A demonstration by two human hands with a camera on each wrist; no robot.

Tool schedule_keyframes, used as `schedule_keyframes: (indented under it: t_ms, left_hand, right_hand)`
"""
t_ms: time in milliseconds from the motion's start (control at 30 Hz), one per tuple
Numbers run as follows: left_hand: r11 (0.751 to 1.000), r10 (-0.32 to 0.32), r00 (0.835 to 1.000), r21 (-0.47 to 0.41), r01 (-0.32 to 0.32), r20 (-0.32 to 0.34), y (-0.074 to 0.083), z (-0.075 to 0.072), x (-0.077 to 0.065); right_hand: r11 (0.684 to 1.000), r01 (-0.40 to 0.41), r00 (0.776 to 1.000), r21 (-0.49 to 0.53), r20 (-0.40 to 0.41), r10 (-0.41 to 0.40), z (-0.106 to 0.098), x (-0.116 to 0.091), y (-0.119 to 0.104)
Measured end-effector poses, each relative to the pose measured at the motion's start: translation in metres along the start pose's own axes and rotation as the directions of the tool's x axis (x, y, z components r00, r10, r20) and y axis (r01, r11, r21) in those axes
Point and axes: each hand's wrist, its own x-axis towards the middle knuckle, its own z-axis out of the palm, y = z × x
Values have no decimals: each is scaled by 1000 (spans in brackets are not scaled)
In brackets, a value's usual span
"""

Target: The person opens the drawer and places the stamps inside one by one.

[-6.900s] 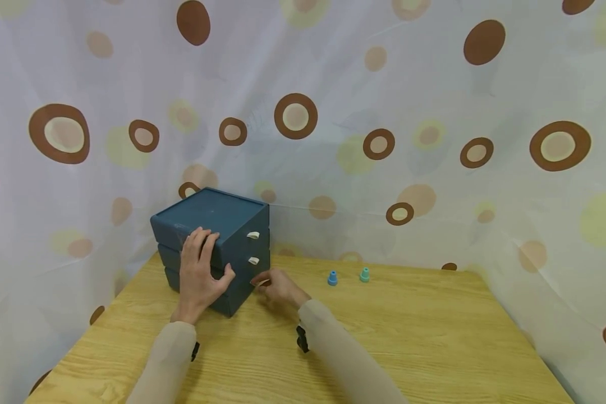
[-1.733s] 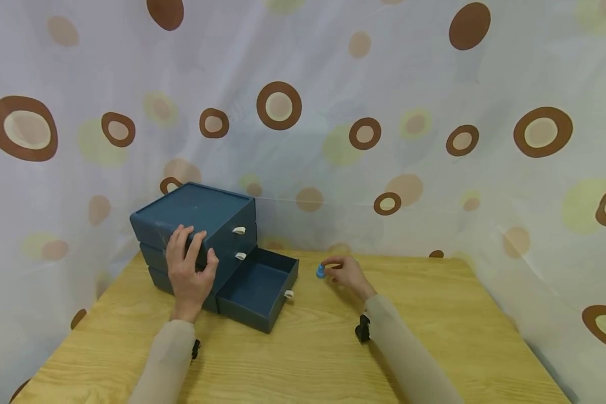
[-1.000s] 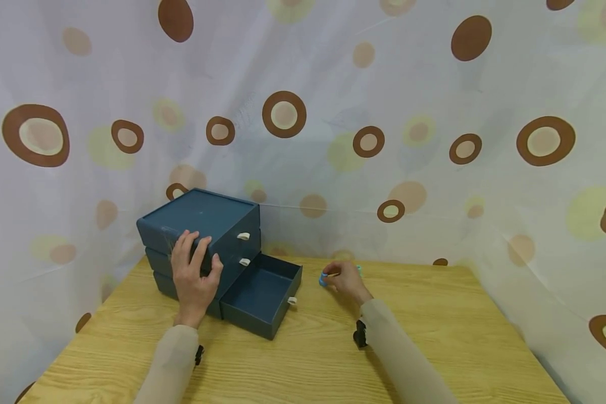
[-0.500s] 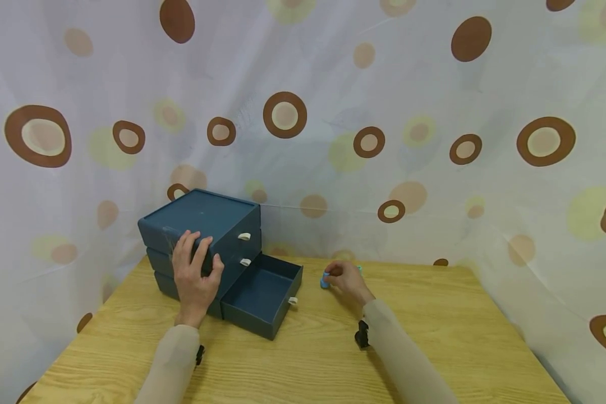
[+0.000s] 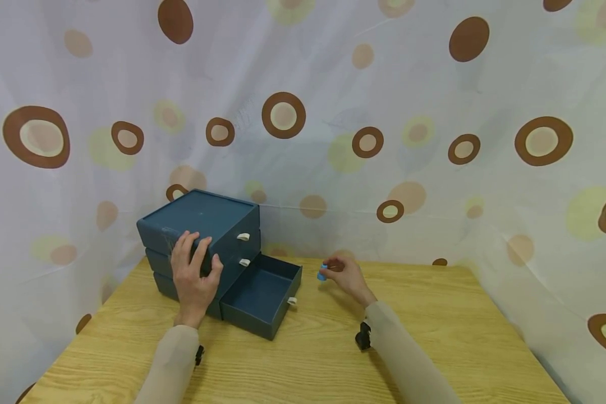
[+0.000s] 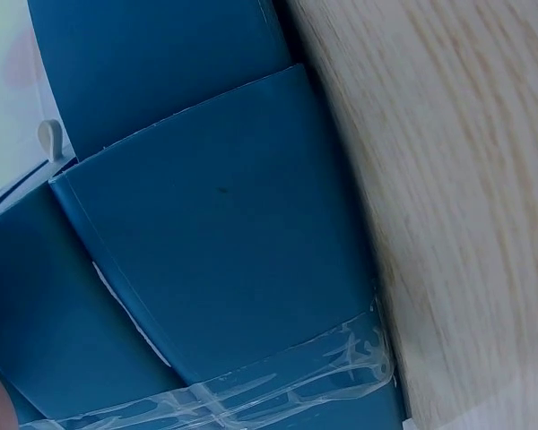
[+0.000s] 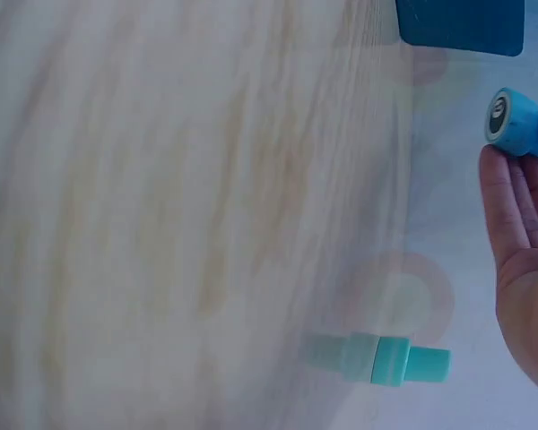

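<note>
My left hand rests on the near corner of a dark blue three-drawer cabinet, fingers over the top edge and thumb by the front. Its bottom drawer is pulled out and holds nothing visible. To the drawer's right, my right hand pinches a small blue stepped plastic piece by its narrow end. In the right wrist view this blue piece is clear of the table, its round base showing a dark disc. A similar teal piece stands on the table, hidden behind my right hand in the head view.
White fabric tabs mark the drawer fronts. Clear tape runs across the cabinet's side. The wooden table extends right and forward, and a spotted curtain hangs close behind it.
Since the first frame, the bottom drawer has come out and my right hand has moved from its tab to the blue piece. Just now that piece rises slightly. My left hand keeps its place.
</note>
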Motion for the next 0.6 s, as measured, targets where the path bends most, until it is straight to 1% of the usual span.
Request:
schedule_keyframes:
  t_ms: [67,167,300,600]
  left_hand:
    - [1000,2,1000,-1,-2,-1,0,0,0]
    - [1000,1,1000,4,-1,1,0,-1,-1]
    - [1000,-1,1000,5,1,5,0,-2,-2]
    - [1000,5,1000,2,-5,13,-2,-1,1]
  right_hand:
    - [999,32,999,8,-18,-32,2,0,-1]
    - [999,45,998,25,-36,-44,6,1,-3]
    - [997,60,998,43,-37,-58,11,0,-10]
    - [984,143,990,107,-33,-140,26,-2,-30]
